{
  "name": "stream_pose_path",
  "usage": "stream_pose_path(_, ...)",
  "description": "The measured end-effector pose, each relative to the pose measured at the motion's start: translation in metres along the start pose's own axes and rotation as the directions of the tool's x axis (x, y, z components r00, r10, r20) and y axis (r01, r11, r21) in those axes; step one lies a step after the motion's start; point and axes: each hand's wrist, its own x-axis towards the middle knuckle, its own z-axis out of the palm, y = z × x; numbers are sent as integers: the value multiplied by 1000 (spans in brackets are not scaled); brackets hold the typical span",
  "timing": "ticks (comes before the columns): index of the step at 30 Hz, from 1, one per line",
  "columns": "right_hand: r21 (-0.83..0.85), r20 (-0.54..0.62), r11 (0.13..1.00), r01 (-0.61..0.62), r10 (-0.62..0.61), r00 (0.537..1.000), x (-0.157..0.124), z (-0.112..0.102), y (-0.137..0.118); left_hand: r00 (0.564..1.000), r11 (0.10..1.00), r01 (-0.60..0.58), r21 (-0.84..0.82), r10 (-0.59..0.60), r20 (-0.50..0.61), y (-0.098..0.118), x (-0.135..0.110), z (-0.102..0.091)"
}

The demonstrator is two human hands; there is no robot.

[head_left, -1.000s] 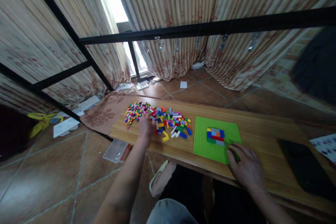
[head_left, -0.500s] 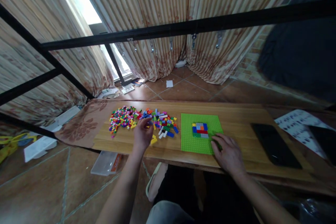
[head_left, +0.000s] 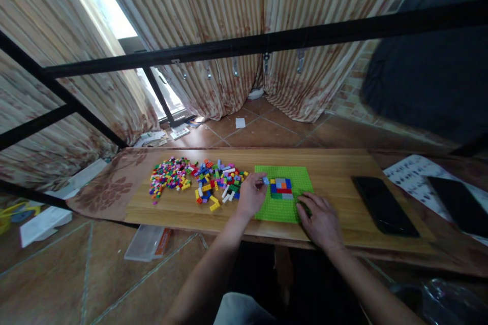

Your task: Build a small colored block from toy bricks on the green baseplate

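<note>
Green baseplate [head_left: 282, 211], studded and laid flat on the wooden surface [head_left: 337, 188]: it should be found light and fairly stiff, best steadied by its rim. Along its right side the right hand [head_left: 321, 219] is rested, thumb and forefinger parted; whether the rim is pinched in that grip or merely pressed cannot be told. Down in size to the multicoloured brick build [head_left: 281, 189], seated on the baseplate between the hands: probably rigid, best held by its side walls, though seams could be sprung by a hard sideways tug. And the smallest, the pale blue brick [head_left: 266, 180], is pinched in the fingertips of the left hand [head_left: 251, 196], just left of the build: hard, smooth, almost weightless by the look of it, easily let slip, best taken by opposite walls.

Now for what is concealed! Part of the baseplate's left edge is covered by the left hand, some of its right edge by the right. The build's layers can't be counted; the pale blue brick's exact shape is lost behind fingers.
</note>
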Motion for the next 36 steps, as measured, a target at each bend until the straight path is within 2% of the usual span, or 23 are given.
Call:
stream_pose_path(4,-16,-4,1000,5,-5,1000,-1,1,2,1000,999,-19,35,20,-9,-2,-15,-4)
stream_pose_path(7,-20,-10,1000,16,-16,1000,-2,4,5,999,997,-26,74,29,-36,0,-30,-17)
stream_pose_path(11,-23,-25,999,38,-39,999,-3,6,8,993,981,-1,192,24,-118,2,-43,-49)
stream_pose_path(15,-38,-29,998,59,-60,998,-3,6,9,963,932,71,357,30,-269,-5,-49,-84)
stream_pose_path(18,-45,-34,997,65,-66,997,-4,6,9,946,892,95,443,59,-320,-13,-50,-100)
stream_pose_path(23,-56,-17,995,77,-78,997,-4,7,11,943,842,146,519,40,-331,-20,-48,-109)
stream_pose_path(30,-69,-17,994,90,-91,996,-5,8,13,942,751,202,628,27,-335,-16,-35,-116)
stream_pose_path(36,-61,-20,994,95,-96,995,-5,8,14,977,641,163,750,4,-215,-13,-6,-115)
